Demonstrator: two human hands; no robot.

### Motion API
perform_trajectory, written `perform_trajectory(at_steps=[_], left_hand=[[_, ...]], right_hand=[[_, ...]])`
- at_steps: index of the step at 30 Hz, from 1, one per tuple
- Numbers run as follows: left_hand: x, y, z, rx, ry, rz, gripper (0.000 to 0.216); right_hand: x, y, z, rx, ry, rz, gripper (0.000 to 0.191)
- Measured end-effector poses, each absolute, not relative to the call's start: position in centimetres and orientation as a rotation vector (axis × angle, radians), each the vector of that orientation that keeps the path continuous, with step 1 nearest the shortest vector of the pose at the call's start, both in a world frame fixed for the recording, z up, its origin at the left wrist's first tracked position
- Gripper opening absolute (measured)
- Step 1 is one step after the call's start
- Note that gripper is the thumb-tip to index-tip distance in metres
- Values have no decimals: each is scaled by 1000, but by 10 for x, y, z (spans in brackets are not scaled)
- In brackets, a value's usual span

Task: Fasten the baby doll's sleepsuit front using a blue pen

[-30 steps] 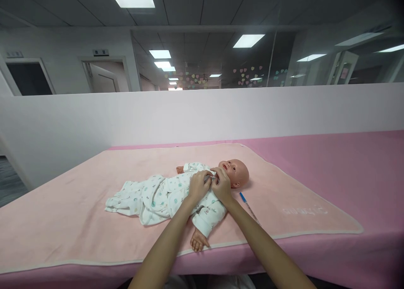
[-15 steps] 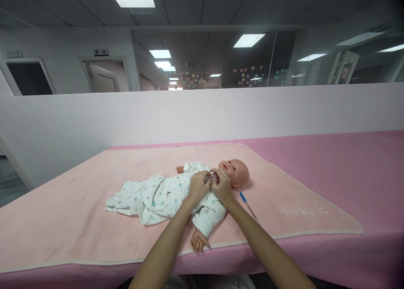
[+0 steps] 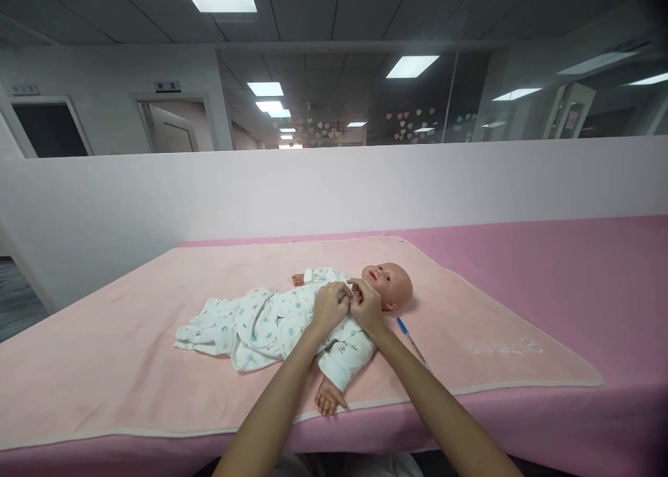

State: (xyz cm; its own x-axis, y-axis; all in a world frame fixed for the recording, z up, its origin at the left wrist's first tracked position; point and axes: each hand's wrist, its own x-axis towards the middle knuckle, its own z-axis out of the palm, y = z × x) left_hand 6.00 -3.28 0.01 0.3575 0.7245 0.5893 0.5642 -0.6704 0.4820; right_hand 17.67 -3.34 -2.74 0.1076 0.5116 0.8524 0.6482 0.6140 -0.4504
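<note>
A baby doll [image 3: 399, 282] lies on its back, its bald head to the right. It wears a white romper [image 3: 264, 318] with small green and grey prints. My left hand [image 3: 330, 306] rests on the doll's upper chest, fingers pinched at the romper's neckline. Right beside it, my right hand [image 3: 367, 306] is closed on the same neckline, just under the doll's chin. The fingertips of both hands nearly meet and cover the bit of cloth between them. The doll's near arm, in its sleeve [image 3: 347, 357], stretches toward me.
Under the doll spreads a peach mat [image 3: 125, 338] with a pale edge, over a pink cover [image 3: 563, 275]. A thin stick with a blue cap, like a thermometer or pen [image 3: 403, 326], lies right of my right forearm. A low white wall [image 3: 334, 192] stands behind.
My fingertips have drawn slightly closer together at the neckline, and the white strip seen between them before is now mostly hidden. The doll and the blue-capped stick stay where they were.
</note>
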Motion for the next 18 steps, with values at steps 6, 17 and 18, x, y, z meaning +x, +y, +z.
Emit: perform_trajectory(at_steps=[6,17,18], left_hand=[[60,-34,1,2376,1178,1201,22],[60,-32,0,2287,1122,1277,23],[59,-32,0,2277,1123,1275,22]], right_hand=[[177,-35,-25,-997,-1559,-121,43],[175,-38,-20,-1013,-1628,-101,38],[175,-38,-20,-1018,-1625,-110,36]])
